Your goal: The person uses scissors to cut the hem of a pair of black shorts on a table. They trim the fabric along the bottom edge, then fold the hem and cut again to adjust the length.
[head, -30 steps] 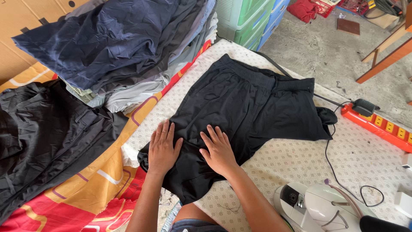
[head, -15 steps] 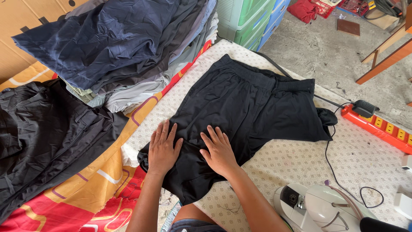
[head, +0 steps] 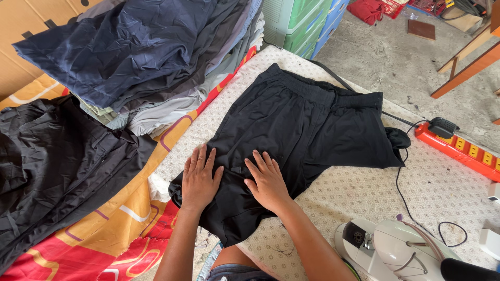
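Here, the left hand (head: 199, 180) and right hand (head: 267, 181) lie flat and open on the black shorts (head: 302, 130), holding nothing, pressing them smooth on the worktop (head: 364, 192).

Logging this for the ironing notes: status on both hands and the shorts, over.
Left hand and right hand flat, fingers spread, on black shorts. Shorts spread on padded board. Iron parked near right; cord beside shorts.

Home ironing or small laundry workspace, padded ironing surface (head: 364, 192), white iron (head: 396, 250), heaped clothes (head: 151, 57), orange power strip (head: 463, 151), bare concrete floor (head: 385, 57), plastic drawers (head: 297, 21)
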